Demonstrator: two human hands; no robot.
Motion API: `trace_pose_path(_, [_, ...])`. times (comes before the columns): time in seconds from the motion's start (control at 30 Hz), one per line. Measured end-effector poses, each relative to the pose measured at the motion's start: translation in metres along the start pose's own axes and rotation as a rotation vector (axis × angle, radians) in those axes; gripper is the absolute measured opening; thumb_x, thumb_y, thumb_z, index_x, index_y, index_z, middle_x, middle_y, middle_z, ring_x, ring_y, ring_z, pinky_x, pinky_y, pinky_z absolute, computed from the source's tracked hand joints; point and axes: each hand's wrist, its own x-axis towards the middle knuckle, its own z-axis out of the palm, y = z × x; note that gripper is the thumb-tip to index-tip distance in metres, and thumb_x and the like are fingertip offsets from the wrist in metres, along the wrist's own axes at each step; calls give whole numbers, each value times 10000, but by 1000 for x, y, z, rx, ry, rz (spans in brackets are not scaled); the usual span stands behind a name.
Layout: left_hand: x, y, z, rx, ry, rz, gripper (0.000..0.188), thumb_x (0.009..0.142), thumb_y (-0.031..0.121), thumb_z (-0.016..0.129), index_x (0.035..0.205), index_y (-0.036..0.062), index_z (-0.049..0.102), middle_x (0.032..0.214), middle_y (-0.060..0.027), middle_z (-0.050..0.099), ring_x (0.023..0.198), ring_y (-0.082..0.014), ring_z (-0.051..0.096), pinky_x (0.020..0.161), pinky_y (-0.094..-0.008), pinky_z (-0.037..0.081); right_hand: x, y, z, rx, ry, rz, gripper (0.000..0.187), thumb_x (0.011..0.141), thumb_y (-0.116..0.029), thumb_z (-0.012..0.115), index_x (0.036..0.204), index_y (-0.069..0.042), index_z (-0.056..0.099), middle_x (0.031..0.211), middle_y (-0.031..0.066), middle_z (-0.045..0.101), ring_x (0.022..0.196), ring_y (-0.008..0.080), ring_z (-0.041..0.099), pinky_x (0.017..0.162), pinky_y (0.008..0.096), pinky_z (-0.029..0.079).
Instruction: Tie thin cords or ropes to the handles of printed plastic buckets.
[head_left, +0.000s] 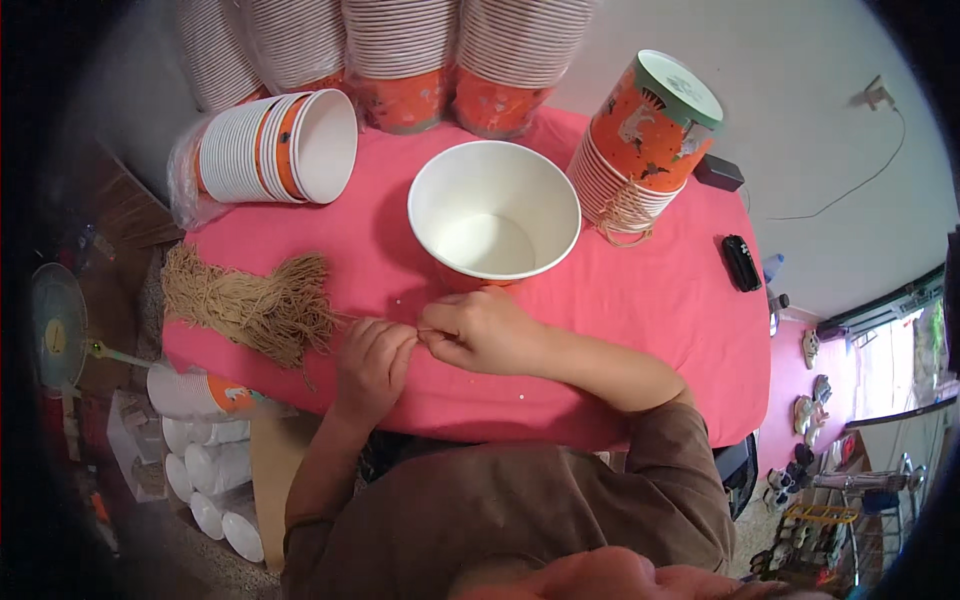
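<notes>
My left hand (375, 362) and my right hand (484, 332) meet over the pink-covered table, fingertips pinched close together. A thin tan strand of twine seems to run between them, mostly hidden by the fingers. Left of my hands lies a loose bundle of tan twine (245, 305), with stray ends trailing toward my left hand. Just beyond my right hand stands a large white-lined paper bucket (493, 212), upright with its mouth facing up and nothing inside.
An upside-down stack of orange patterned buckets (640, 135) stands at the right, twine hanging by its rims. Another bucket stack (270, 150) lies on its side at the far left. Wrapped stacks (400, 50) line the back. A black object (741, 263) lies near the right edge.
</notes>
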Motion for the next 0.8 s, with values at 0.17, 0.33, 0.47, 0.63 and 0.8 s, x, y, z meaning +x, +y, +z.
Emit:
trace_pose_path(0.17, [9,6,-8,-83,-35,-157,89,788,12,652,865,22,609,846,-121,619,762,-284,599,708,-373,493,-1,0,4,-24,25,-41,100,813,-97,615,834,-17,559,723,163,600,651,345,606,570,424,475])
trace_pose_path(0.33, [13,-2,-8,-564,2,-449,66,849,37,626,905,1,624,836,-51,639,769,-146,601,711,-279,482,0,2,4,136,123,105,96,891,-42,553,975,4,556,725,168,602,598,307,618,550,366,477])
trace_pose_path(0.47, [10,-8,-11,-778,-62,-682,51,884,40,589,905,-1,611,863,-15,619,811,-74,561,731,-237,462,2,-4,0,276,67,197,92,876,-18,557,965,4,559,726,163,600,591,273,617,542,346,464])
trace_pose_path(0.63, [4,-1,-8,-934,-50,-697,9,875,6,580,878,3,588,894,-30,606,845,-98,562,778,-268,466,-5,-32,-26,25,-123,20,133,855,-112,597,913,-1,552,767,187,609,687,357,620,603,421,497])
trace_pose_path(0.8, [8,26,-8,-939,-113,-343,51,835,-3,622,870,-15,588,798,-32,578,776,-73,546,678,-228,443,-20,-60,-81,-207,-41,-53,199,729,-33,703,908,-19,619,728,94,611,622,294,599,573,375,478])
